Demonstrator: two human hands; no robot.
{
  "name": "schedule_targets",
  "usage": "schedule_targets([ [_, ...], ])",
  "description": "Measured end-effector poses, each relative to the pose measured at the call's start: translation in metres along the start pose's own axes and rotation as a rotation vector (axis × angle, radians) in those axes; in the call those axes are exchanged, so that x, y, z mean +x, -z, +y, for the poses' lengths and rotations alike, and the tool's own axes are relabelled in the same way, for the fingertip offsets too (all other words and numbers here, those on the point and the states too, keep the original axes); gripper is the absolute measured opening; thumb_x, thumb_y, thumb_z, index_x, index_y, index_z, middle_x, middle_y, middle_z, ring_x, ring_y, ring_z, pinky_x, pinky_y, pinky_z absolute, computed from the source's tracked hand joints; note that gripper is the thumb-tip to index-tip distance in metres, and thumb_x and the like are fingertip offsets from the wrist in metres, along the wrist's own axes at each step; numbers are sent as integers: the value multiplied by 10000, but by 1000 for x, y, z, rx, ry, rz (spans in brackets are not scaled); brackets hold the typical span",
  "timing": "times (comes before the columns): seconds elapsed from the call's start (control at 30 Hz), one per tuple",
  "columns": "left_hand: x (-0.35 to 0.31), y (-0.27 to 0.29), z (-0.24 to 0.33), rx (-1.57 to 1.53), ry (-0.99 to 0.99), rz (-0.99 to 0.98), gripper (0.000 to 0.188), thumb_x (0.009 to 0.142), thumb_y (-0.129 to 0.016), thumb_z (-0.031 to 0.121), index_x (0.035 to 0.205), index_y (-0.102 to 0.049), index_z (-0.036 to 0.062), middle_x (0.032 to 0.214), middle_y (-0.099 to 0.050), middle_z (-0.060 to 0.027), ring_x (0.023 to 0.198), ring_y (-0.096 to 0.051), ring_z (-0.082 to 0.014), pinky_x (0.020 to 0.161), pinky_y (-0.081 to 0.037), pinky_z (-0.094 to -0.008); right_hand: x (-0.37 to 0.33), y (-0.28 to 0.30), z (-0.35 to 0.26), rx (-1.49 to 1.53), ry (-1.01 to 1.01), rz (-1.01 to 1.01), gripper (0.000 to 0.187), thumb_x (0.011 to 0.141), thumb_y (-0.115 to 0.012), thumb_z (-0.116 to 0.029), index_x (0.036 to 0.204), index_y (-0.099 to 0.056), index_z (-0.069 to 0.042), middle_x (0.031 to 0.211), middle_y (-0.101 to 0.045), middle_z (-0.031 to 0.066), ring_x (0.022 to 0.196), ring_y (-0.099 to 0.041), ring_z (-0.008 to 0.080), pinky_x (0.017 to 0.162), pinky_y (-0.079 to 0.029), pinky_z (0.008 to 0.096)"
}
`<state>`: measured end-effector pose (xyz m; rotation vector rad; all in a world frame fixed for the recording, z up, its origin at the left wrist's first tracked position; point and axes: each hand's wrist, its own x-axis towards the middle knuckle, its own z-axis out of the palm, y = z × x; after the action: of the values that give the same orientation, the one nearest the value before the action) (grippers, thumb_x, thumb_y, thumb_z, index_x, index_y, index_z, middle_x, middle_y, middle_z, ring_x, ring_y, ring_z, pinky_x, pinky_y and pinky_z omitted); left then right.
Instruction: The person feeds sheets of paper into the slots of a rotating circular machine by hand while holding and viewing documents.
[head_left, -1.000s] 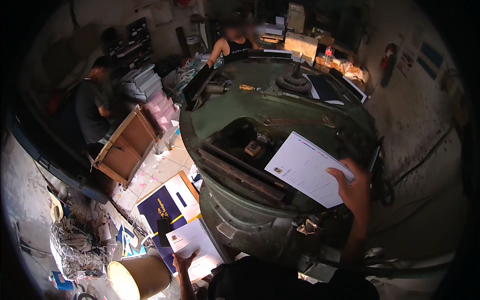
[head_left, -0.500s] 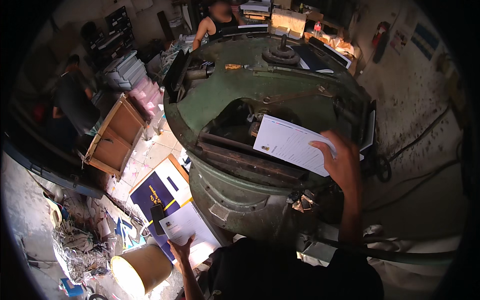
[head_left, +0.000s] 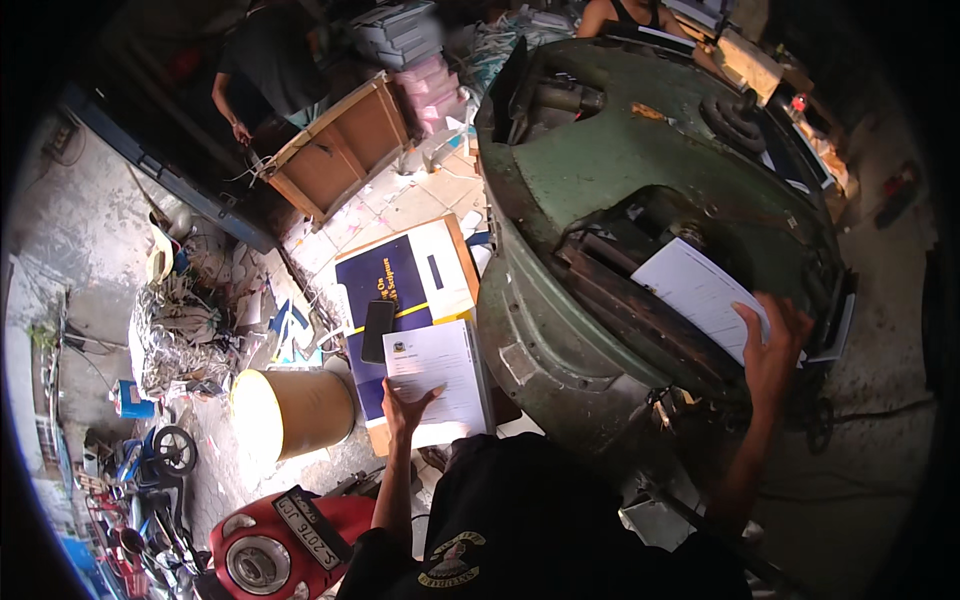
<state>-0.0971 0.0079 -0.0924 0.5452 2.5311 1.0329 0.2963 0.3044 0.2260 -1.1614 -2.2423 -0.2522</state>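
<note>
Just under the left hand (head_left: 405,410) lies a stack (head_left: 435,350) of printed white paper, its thumb laid over the face and its forefinger parted from it near the left edge; whether the other fingers curl beneath cannot be told. Well apart, to the right and higher, the right hand (head_left: 772,345) pinches a few sheets (head_left: 697,292) between thumb and fingers by their right end. These slant away from its fingertips toward the left hand's side, over the green machine (head_left: 600,180).

Directly beyond the left hand, a black phone (head_left: 377,330) lies on a blue, white and yellow cover (head_left: 408,303), close beside the stack's upper left corner. A brown board (head_left: 467,262) shows along the cover's far right edge. To the left of that hand stands a yellowish bin (head_left: 305,410), with paper scraps (head_left: 190,335) farther out. Nearer the body, below and left of the same hand, is a red motorbike (head_left: 235,525). Far ahead of it, a person (head_left: 275,65) in dark clothing stands by a wooden frame (head_left: 345,150); pink bundles (head_left: 428,95) are piled to the right of the frame.
</note>
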Motion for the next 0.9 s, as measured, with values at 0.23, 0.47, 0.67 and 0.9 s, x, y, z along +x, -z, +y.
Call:
schedule_targets([
  [0.23, 0, 5, -29, 28, -16, 60, 1186, 480, -947, 482, 1394, -368, -6, 1222, -606, -237, 1120, -604, -368, 949, -493, -449, 2, -24, 6, 99, -31, -52, 118, 868, -678, -156, 918, -645, -55, 883, -654, 103, 855, -579, 298, 877, -359, 403],
  [0.47, 2, 3, -19, 17, -41, 62, 1219, 481, -951, 474, 1417, -351, -25, 1261, -583, -256, 1153, -586, -378, 989, -473, -460, -3, -20, 21, 138, -47, -120, 117, 840, -702, -152, 894, -656, -59, 850, -664, 85, 846, -579, 261, 878, -332, 388],
  [0.67, 5, -1, -31, 47, -23, 75, 1232, 476, -951, 486, 1419, -345, -26, 1298, -556, -261, 1186, -564, -378, 1000, -464, -457, -11, -19, 43, 167, 9, -122, 126, 820, -714, -155, 894, -672, -62, 875, -668, 59, 877, -583, 246, 895, -324, 384],
  [0.9, 8, -3, -42, 69, -71, 80, 1212, 483, -947, 483, 1412, -362, -30, 1289, -560, -257, 1178, -567, -380, 996, -464, -457, -27, -16, 72, 170, -87, -172, 234, 764, -764, -154, 954, -687, -40, 963, -639, 88, 959, -573, 262, 944, -335, 371],
])
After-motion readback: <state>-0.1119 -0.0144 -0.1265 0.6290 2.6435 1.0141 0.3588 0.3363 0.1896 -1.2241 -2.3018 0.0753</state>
